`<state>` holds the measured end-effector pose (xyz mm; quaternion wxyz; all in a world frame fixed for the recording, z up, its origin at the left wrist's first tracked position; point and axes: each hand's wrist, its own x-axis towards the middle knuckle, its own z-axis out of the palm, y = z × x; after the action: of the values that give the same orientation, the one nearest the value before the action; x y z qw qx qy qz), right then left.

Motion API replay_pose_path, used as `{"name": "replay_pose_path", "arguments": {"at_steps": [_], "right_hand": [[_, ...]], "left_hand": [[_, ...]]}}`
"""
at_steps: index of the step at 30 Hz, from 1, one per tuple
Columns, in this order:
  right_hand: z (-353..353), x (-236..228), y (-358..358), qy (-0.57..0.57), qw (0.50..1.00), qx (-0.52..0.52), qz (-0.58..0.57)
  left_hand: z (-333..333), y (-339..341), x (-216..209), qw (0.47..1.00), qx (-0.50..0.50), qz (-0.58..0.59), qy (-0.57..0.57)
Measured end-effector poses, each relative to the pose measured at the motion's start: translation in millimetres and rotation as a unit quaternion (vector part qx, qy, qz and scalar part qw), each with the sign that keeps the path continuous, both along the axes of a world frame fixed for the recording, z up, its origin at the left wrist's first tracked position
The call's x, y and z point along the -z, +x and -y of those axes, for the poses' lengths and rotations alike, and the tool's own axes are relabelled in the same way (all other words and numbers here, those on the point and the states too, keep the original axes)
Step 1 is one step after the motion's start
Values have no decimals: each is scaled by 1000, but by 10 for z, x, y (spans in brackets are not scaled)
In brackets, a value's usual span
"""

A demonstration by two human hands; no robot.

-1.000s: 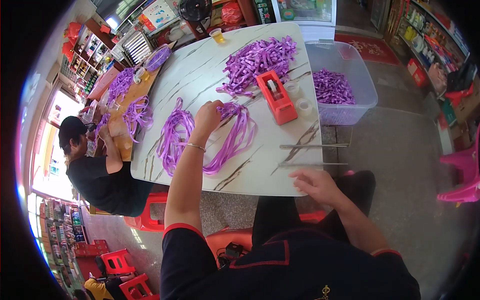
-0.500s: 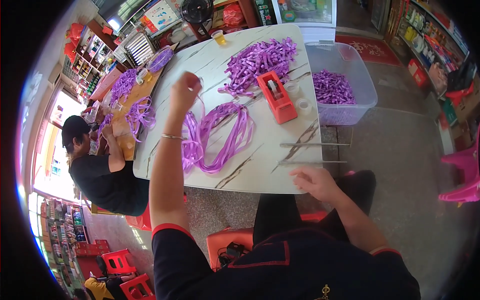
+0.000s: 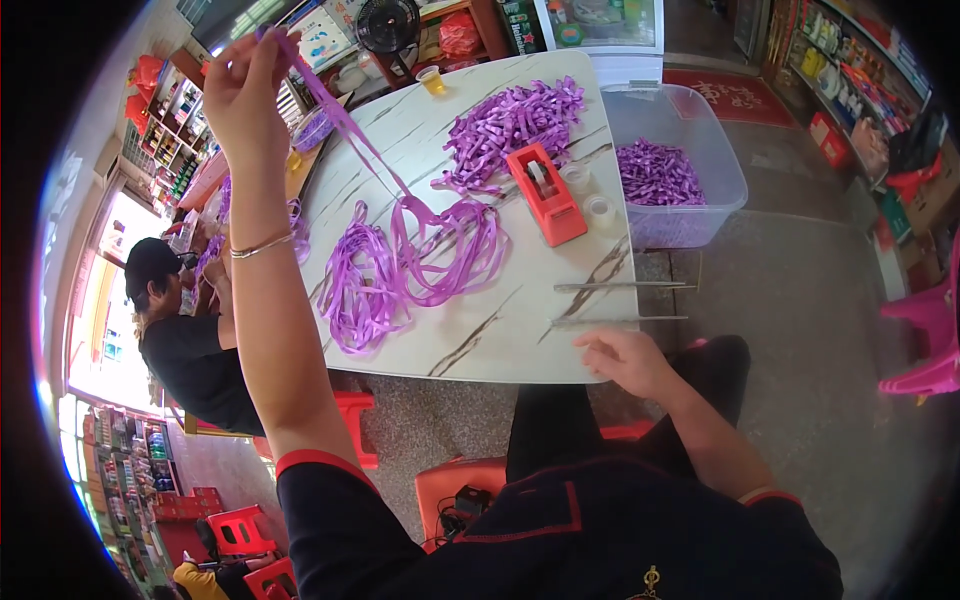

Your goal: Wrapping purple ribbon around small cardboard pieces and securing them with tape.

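High at the upper left, my left hand (image 3: 245, 85) is closed on one end of a purple ribbon (image 3: 345, 122). The strip runs taut down to a looped ribbon bundle (image 3: 455, 250) on the marble-patterned table (image 3: 480, 350). Beside that bundle, to its left, lies a second heap of ribbon loops (image 3: 360, 285). My right hand (image 3: 628, 362) rests at the near table edge with fingers loosely bent and apart, nothing visible in them. It is nearest to two thin metal rods (image 3: 600, 286) that jut past the right edge.
A red tape dispenser (image 3: 548, 195) stands near clear tape rolls (image 3: 600, 207). Behind it is a pile of short purple ribbon pieces (image 3: 515, 125); more fill a clear plastic bin (image 3: 725, 180). A cup of yellow liquid (image 3: 431, 80) stands at the back. Another person (image 3: 190, 340) works at left.
My left hand has risen up and leftward, drawing the ribbon out into a long taut strip. The loops on the table now lie as two separate heaps. My right hand has barely moved.
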<state>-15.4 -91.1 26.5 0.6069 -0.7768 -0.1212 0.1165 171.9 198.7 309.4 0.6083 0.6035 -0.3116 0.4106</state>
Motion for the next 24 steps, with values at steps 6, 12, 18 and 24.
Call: {"name": "replay_pose_path", "arguments": {"at_steps": [6,12,18,24], "right_hand": [[8,-10,5,-22,999,-33,6],[5,64,15,30,999,-8,-28],[22,48,12,26,999,-36,-17],[124,132,1,101,992,-67,-47]], "left_hand": [[-153,258,-128,973,-102,-49,201],[-84,288,-109,974,-87,-81,192],[-293,143,-516,997,-40,-52,51],[60,-525,-437,991,57,-21,119]]}}
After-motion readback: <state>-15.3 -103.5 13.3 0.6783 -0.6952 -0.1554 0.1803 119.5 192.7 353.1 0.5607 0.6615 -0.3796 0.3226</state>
